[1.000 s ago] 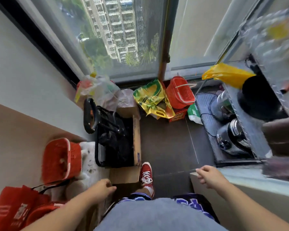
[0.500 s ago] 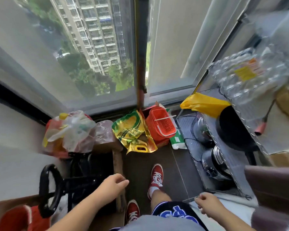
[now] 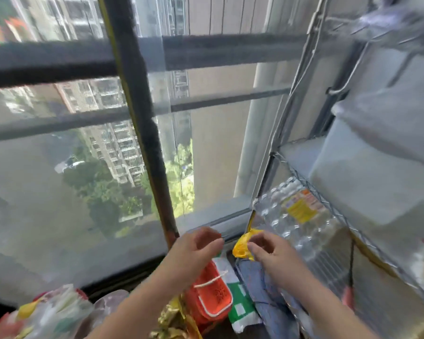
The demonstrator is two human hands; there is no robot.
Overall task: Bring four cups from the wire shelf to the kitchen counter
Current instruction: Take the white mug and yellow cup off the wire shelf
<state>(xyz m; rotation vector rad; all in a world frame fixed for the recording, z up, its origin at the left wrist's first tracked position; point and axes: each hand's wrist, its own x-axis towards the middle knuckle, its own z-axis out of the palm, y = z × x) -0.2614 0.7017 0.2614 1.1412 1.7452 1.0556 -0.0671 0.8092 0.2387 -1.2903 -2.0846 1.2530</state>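
The wire shelf (image 3: 301, 77) rises at the right beside a tall window. Its tiers hold a pale translucent bin (image 3: 377, 172) and a shrink-wrapped pack of water bottles (image 3: 301, 216). I see no cups in this blurred view. My left hand (image 3: 196, 248) is raised in front of the window sill, fingers loosely curled, holding nothing. My right hand (image 3: 269, 248) is raised beside it, next to a yellow plastic bag (image 3: 241, 245) at the shelf's corner; its fingers are half curled and empty.
On the floor below lie an orange basket (image 3: 213, 297), a green and white bag (image 3: 240, 304), a gold bag (image 3: 174, 319) and clear plastic bags (image 3: 54, 311). A dark window post (image 3: 142, 123) stands straight ahead.
My view has swung up from the floor toward the window and the upper shelf tiers. Both hands have risen from hip height to chest height and come close together.
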